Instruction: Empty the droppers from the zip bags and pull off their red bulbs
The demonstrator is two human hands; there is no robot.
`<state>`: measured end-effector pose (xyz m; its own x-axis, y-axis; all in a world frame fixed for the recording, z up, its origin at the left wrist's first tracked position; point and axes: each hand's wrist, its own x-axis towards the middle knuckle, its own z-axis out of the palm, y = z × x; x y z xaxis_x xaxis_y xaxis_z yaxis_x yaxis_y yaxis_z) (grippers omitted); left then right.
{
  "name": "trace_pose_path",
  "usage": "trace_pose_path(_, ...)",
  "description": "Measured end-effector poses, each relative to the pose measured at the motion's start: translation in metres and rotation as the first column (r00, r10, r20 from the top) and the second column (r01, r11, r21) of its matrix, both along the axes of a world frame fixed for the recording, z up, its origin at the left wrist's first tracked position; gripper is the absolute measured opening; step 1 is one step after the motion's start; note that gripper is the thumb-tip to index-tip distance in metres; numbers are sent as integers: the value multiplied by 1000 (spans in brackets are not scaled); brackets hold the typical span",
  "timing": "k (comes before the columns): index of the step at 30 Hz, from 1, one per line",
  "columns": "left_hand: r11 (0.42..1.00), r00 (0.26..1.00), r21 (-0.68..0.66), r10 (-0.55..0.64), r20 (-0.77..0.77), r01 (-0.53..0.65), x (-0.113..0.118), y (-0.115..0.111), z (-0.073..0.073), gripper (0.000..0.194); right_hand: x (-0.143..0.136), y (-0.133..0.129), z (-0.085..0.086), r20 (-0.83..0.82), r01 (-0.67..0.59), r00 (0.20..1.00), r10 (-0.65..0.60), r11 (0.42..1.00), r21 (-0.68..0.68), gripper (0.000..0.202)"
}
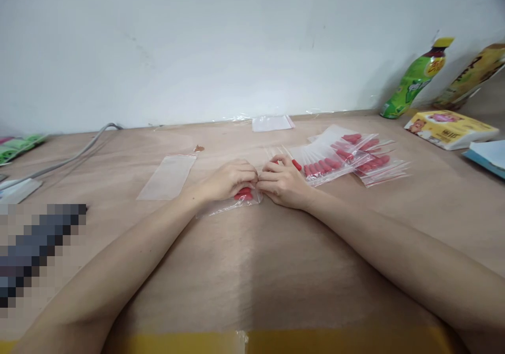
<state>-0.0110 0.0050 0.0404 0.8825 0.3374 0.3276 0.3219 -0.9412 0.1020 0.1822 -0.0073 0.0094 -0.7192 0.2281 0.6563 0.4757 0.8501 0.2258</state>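
Low on the table, a small clear zip bag (221, 206) lies flat with several red pieces (243, 194) inside. My left hand (233, 179) is closed over the bag's upper edge, fingers bent. My right hand (287, 184) meets it at the bag's right end, with thumb and fingers pinched there; the exact grip is hidden. Just beyond my right hand lie thin, pale sticks with red ends (296, 165), one partly behind the fingers. To the right, filled clear bags (335, 169) with red pieces overlap in a pile.
A flat bag (168, 178) lies at left, and another (273, 123) by the wall. A green bottle (414, 83), a yellow tissue pack (452, 129) and a blue-white item (489, 157) stand or lie at right. A grey cable (74, 157) crosses the left side.
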Motion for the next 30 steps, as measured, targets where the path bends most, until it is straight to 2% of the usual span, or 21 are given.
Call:
trace_pose_path(4,998,997,41,48,-62,-46,-8,1,12,22,2,0,1,42,-4,999,5,1000,-25,22)
trace_pose_path(8,964,976,191,202,-76,-184,-21,3,29,23,4,-4,5,71,51,997,-37,977,-205,16)
trace_pose_path(11,933,954,272,277,-118,-237,-22,-1,36,24,5,-8,7,22,72,997,-69,911,-407,16)
trace_pose_path(13,942,952,225,280,-122,-248,-20,-6,37,24,4,-10,6,-27,69,995,-97,849,-524,21)
trace_pose_path(16,962,959,40,271,-87,-268,-20,-15,28,29,1,-12,3,-68,130,973,-219,769,-626,25)
trace_pose_path(20,935,949,-164,308,-67,-315,-31,-28,5,56,-5,-12,8,-50,184,950,-308,684,-706,22)
trace_pose_path(23,896,925,-240,380,-24,-374,-39,-35,-11,60,-10,-11,19,4,191,959,-283,635,-749,21)
trace_pose_path(26,853,889,-293,458,24,-432,-42,-36,-19,59,-15,-8,30,119,267,953,-279,584,-767,26)
trace_pose_path(30,850,882,-327,462,91,-412,-43,-31,-25,57,-22,-2,34,239,349,932,-273,497,-795,35)
